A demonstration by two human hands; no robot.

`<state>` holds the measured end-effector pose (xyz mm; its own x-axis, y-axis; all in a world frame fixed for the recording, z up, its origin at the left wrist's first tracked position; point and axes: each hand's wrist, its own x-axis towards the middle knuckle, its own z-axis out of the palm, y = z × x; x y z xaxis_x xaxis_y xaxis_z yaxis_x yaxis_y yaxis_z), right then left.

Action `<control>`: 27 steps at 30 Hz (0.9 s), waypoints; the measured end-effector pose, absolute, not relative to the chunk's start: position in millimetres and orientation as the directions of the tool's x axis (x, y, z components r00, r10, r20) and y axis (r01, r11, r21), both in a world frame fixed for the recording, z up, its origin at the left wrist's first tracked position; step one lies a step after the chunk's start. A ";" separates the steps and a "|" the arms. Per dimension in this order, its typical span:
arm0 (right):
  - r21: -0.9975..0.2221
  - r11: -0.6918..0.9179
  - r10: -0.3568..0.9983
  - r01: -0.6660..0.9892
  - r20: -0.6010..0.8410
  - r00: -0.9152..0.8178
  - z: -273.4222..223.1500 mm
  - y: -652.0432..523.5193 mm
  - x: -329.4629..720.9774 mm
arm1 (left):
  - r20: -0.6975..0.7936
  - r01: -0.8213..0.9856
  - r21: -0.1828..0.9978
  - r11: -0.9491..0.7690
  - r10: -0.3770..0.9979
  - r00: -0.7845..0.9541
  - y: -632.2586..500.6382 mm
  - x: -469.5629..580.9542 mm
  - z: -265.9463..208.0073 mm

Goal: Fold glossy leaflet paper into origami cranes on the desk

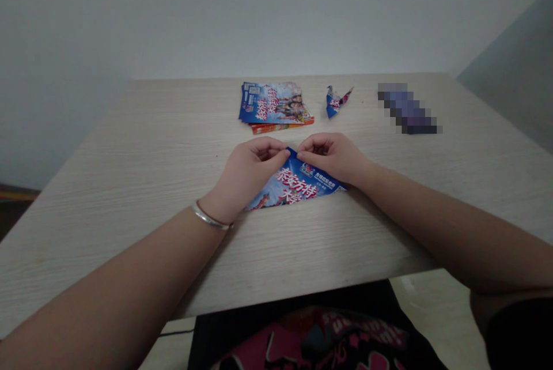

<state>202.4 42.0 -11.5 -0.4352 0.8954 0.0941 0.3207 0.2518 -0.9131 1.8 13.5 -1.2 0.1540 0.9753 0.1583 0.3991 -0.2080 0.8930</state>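
A printed blue paper flyer, folded into a triangle, lies on the table in front of me with its point facing away. My left hand pinches the flyer near that far point, thumb on top, and covers its left slanting edge. Just to the right, my right hand pinches the same corner between thumb and curled fingers. The two thumb tips are close together but apart. White and red lettering shows on the paper between my hands. A silver bracelet circles my left wrist.
Beyond my hands lies a stack of flyers, with orange-edged sheets beneath. To its right stands a folded paper crane. A dark blurred-out object lies farther right. The pale wooden table meets a wall at the back.
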 end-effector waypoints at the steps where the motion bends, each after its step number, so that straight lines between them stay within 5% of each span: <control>1: -0.914 0.251 0.896 0.318 0.095 -0.434 -11.9 42.1 202.5 | 0.161 0.394 0.895 -0.211 0.975 0.156 13.9 1.9 -2.2; 9: -0.948 0.207 0.884 0.243 0.075 -0.461 -18.2 45.8 210.3 | 0.179 0.343 0.923 -0.175 0.984 0.020 25.7 -3.8 -13.4; 16: -0.885 0.222 0.929 0.409 0.064 -0.364 -21.6 49.0 217.7 | 0.195 0.412 0.897 -0.159 0.980 -0.047 32.8 -6.8 -12.8; 23: -0.783 0.269 0.934 0.561 0.071 -0.350 -18.7 49.7 219.9 | 0.214 0.572 0.800 -0.179 0.977 0.007 33.6 -14.9 -16.5; 27: -0.676 0.360 0.913 0.643 0.114 -0.392 -19.5 52.5 220.7 | 0.288 0.704 0.647 -0.294 0.949 0.131 34.9 -18.1 -20.3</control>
